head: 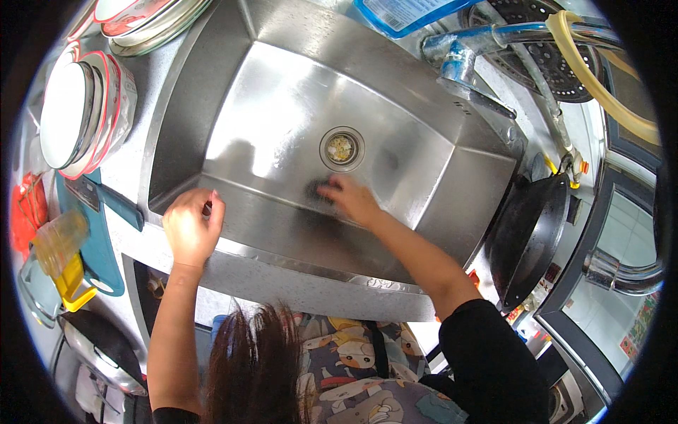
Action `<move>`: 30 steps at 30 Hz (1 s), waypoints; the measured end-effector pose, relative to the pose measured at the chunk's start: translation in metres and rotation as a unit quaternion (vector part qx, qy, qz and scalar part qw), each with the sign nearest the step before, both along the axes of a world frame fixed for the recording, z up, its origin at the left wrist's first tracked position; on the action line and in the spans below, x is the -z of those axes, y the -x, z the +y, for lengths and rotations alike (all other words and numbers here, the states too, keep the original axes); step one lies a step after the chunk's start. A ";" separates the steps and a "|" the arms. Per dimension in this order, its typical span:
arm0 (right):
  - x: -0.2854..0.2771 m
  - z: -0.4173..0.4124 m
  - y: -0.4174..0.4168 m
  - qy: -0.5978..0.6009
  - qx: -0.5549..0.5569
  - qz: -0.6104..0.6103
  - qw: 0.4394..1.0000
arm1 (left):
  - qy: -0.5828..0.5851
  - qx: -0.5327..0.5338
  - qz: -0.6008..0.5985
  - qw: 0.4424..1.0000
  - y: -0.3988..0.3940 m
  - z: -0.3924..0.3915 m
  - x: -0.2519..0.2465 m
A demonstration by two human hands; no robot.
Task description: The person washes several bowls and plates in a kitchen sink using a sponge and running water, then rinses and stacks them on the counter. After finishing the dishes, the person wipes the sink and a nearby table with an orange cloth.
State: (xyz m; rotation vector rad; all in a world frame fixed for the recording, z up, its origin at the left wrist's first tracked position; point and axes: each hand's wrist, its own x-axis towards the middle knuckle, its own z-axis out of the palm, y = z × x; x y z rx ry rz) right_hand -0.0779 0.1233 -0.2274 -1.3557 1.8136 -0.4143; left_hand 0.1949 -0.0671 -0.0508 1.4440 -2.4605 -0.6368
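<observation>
A stainless steel sink [296, 122] lies before me, wet in places, with food scraps in its drain strainer [340, 148]. My right hand [352, 199] is inside the sink, just on the near side of the drain, its fingers partly spread and blurred. A dark patch lies at its fingertips; whether it is a shadow or a scrubber I cannot tell. Over the sink's front left corner is my left hand [193, 225], back upward and fingers curled under. Its palm is hidden, so any held thing does not show.
Stacked bowls [63, 116] and plates [159, 32] stand at left, by a cleaver [114, 199] on a teal cutting board [100, 249]. The faucet [458, 58] and a blue bottle [405, 13] are beyond the sink. A black wok [527, 238] leans at right.
</observation>
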 end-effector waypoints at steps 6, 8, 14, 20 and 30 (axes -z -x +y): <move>-0.048 -0.050 0.054 0.183 0.110 0.357 0.909 | -0.007 -0.001 -0.016 1.000 -0.004 0.001 0.000; -0.043 -0.049 0.047 0.138 0.058 0.374 0.915 | -0.003 -0.002 -0.013 1.000 -0.004 0.002 -0.001; -0.005 -0.038 -0.005 -0.077 -0.021 0.200 0.977 | -0.002 -0.015 -0.002 1.000 -0.001 0.002 0.000; -0.001 -0.029 0.002 0.010 0.007 0.187 0.982 | 0.009 -0.004 0.001 1.000 -0.004 0.003 0.001; -0.018 -0.019 0.025 0.226 0.096 0.145 0.959 | -0.001 -0.025 0.031 0.999 -0.006 0.004 0.006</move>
